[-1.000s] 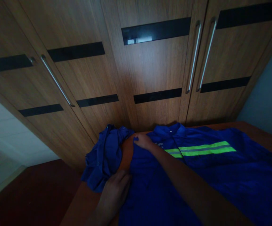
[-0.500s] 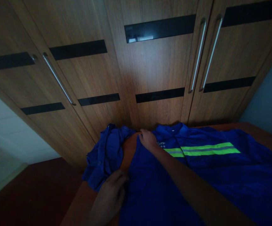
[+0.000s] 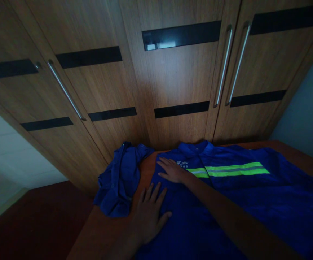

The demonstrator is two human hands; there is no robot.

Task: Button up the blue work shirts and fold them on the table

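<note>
A blue work jacket (image 3: 226, 187) with a collar, a white chest print and a yellow-green reflective stripe lies spread on a reddish-brown wooden table (image 3: 144, 177). My right hand (image 3: 171, 169) rests on its left chest area beside the print, fingers stretched out. Closer to me, my left hand (image 3: 152, 213) is spread at the jacket's left edge, its fingers apart. Neither hand grips anything. A crumpled blue garment (image 3: 120, 184) with buttons lies to the left of both hands, apart from the jacket.
Behind the table stands a wooden wardrobe (image 3: 178, 79) with black panels and long metal handles (image 3: 66, 90). A pale wall (image 3: 305, 90) is at the right. Dark reddish floor (image 3: 43, 213) shows at the lower left.
My right hand has let go of the jacket's edge and flattened onto the cloth. My left hand has opened and moved slightly right onto the jacket's edge.
</note>
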